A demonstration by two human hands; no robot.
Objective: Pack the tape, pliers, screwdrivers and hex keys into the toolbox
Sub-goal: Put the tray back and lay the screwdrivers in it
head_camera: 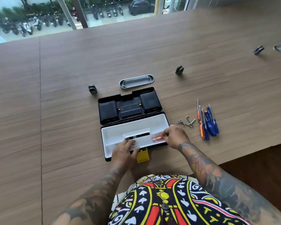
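Your right hand [173,135] pinching the orange screwdriver [152,139] handle, your left hand [124,151] fingers closed on its shaft, over the open toolbox [159,122] tray

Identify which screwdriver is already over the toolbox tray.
The orange-handled screwdriver held by both hands; the other screwdrivers lie grouped on the table.

A wood-grain table [201,62] carries an open black toolbox [131,122] near its front edge. To its right lie loose hex keys [187,121] and, just beyond them, a cluster of blue- and orange-handled screwdrivers [207,122]. Behind the toolbox sit an oval metal tray [136,81] and three small dark fittings [179,70].
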